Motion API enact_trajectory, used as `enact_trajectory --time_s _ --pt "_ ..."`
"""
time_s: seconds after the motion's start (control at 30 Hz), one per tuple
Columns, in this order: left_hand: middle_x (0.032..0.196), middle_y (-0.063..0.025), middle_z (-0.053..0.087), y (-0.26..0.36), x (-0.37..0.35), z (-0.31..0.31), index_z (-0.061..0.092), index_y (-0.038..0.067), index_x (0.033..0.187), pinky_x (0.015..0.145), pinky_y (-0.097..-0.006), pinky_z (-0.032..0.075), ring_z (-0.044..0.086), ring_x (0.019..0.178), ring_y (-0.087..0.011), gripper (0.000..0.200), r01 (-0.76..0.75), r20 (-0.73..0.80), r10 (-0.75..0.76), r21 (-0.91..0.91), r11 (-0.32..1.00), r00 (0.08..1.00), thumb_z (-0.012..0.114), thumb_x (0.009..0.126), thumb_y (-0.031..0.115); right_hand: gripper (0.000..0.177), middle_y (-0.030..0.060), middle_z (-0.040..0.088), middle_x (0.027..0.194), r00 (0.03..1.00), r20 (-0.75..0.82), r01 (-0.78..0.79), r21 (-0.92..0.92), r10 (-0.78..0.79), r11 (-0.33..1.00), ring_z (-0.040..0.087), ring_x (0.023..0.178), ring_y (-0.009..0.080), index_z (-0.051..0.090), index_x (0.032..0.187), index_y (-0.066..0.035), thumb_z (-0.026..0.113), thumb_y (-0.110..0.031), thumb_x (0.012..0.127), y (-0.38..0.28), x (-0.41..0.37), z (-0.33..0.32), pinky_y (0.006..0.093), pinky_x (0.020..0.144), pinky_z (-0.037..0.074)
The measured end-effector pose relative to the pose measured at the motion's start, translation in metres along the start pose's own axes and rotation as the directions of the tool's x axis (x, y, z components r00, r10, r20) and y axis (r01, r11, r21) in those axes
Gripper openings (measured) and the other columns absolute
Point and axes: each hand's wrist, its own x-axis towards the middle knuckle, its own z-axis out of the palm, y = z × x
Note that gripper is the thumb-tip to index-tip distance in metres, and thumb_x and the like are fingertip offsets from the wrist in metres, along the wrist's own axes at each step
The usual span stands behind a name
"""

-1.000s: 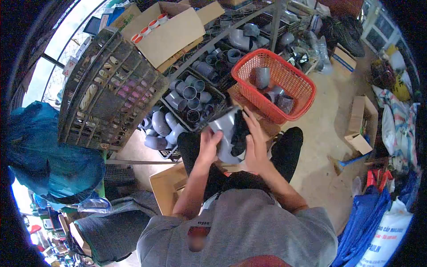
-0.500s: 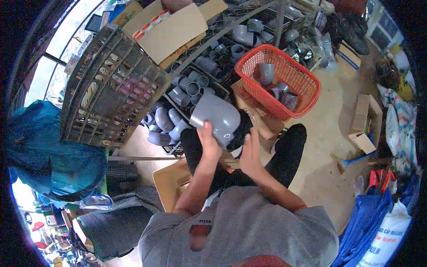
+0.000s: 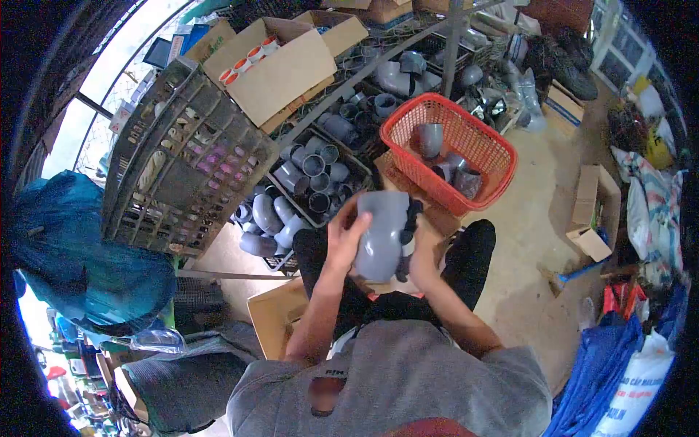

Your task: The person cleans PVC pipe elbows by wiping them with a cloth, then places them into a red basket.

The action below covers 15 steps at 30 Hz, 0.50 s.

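A large grey plastic pipe elbow [image 3: 381, 239] is held above my lap, its curved outside facing up. My left hand [image 3: 344, 237] grips it from the left, thumb on the near face and the other fingers partly hidden behind it. A crumpled black cloth [image 3: 411, 221] lies against the elbow's right side. My right hand [image 3: 424, 261] is closed around the cloth there, with its fingertips mostly out of sight.
Ahead, a red plastic basket [image 3: 502, 182] holds a few grey fittings. Black crates of grey pipe fittings [image 3: 314, 166] stand front left, beside a large dark crate [image 3: 182, 156]. Cardboard boxes [image 3: 277, 76] sit on the rack, and an open carton [image 3: 266, 309] is by my left leg.
The elbow has turned in my hands and come slightly lower and to the right. My left hand has shifted up its left side; my right hand has moved a little lower.
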Motion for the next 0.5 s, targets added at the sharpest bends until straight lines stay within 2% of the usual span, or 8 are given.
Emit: enact_trajectory --time_s 0.03,0.1,0.13,0.23,0.27,0.3,0.33,0.5 --pt "0.132 -0.0104 0.060 0.003 0.004 0.001 0.056 -0.001 0.136 0.101 -0.0322 0.043 0.057 0.115 -0.0186 0.062 0.219 -0.083 -0.219 -0.010 0.976 0.972 0.068 0.091 0.039 0.055 0.0174 0.042 0.151 1.000 0.001 0.008 0.000 -0.008 1.000 0.037 0.142 0.0286 0.034 0.150 0.002 0.032 -0.031 0.107 0.016 0.000 -0.001 0.0365 0.118 0.024" --pt "0.132 -0.0109 0.059 0.006 0.002 0.004 0.054 0.000 0.138 0.100 -0.0315 0.043 0.058 0.113 -0.0185 0.054 0.298 -0.137 -0.281 0.130 0.946 0.950 0.058 0.099 0.036 0.052 0.0226 0.055 0.131 0.928 -0.043 0.280 -0.570 -0.369 0.772 0.052 0.124 0.0327 0.041 0.140 0.008 0.039 -0.031 0.106 0.043 0.000 0.001 0.0418 0.107 0.039" --pt "0.129 -0.0106 0.061 -0.001 -0.003 0.007 0.051 0.000 0.140 0.099 -0.0317 0.044 0.059 0.111 -0.0189 0.058 0.310 -0.179 -0.293 0.073 0.948 0.939 0.058 0.098 0.039 0.060 0.0301 0.029 0.155 0.929 0.136 0.368 -0.437 -0.345 0.820 0.023 0.149 0.0356 0.019 0.151 0.012 0.039 -0.015 0.101 0.032 -0.001 -0.004 0.0385 0.122 0.013" --pt "0.119 -0.0120 0.063 0.012 -0.012 0.019 0.046 -0.001 0.139 0.094 -0.0337 0.048 0.061 0.106 -0.0220 0.069 0.273 -0.084 -0.266 0.090 0.958 0.960 0.070 0.090 0.042 0.058 0.0280 0.047 0.141 0.923 0.073 0.363 -0.493 -0.378 0.791 0.046 0.132 0.0363 0.034 0.142 0.013 0.036 -0.033 0.107 0.031 0.004 -0.005 0.0413 0.111 0.033" --pt "0.122 -0.0118 0.062 0.014 -0.015 0.022 0.046 0.000 0.137 0.096 -0.0340 0.047 0.060 0.108 -0.0215 0.068 0.200 -0.053 -0.193 0.244 0.949 0.980 0.074 0.087 0.035 0.058 0.0280 0.047 0.141 0.923 0.074 0.363 -0.491 -0.377 0.792 0.046 0.132 0.0363 0.034 0.142 0.013 0.036 -0.033 0.107 0.032 0.006 -0.005 0.0413 0.111 0.033" --pt "0.125 -0.0115 0.060 0.013 -0.016 0.025 0.047 0.000 0.135 0.099 -0.0344 0.045 0.059 0.110 -0.0210 0.067 0.119 -0.009 -0.126 0.390 0.913 0.992 0.079 0.083 0.029 0.056 0.0255 0.048 0.140 0.942 0.032 0.319 -0.397 -0.335 0.861 0.047 0.131 0.0345 0.036 0.142 0.011 0.036 -0.033 0.108 0.035 0.010 -0.005 0.0406 0.111 0.034" --pt "0.118 -0.0102 0.061 0.012 -0.016 0.029 0.047 0.001 0.130 0.096 -0.0363 0.048 0.060 0.107 -0.0216 0.070 0.113 -0.065 -0.098 0.298 0.948 0.993 0.086 0.075 0.021 0.054 0.0231 0.049 0.140 0.958 -0.005 0.273 -0.297 -0.287 0.915 0.048 0.130 0.0327 0.038 0.141 0.009 0.036 -0.034 0.108 0.039 0.016 -0.006 0.0399 0.110 0.035" --pt "0.116 -0.0166 0.063 0.036 -0.018 0.028 0.046 -0.002 0.130 0.095 -0.0384 0.049 0.062 0.107 -0.0230 0.076 0.001 -0.050 0.019 0.376 0.926 0.999 0.087 0.073 0.028 0.053 0.0180 0.049 0.143 1.000 0.002 0.027 0.148 -0.028 0.989 0.047 0.133 0.0281 0.040 0.143 0.004 0.030 -0.034 0.109 0.021 0.030 -0.004 0.0381 0.114 0.033"
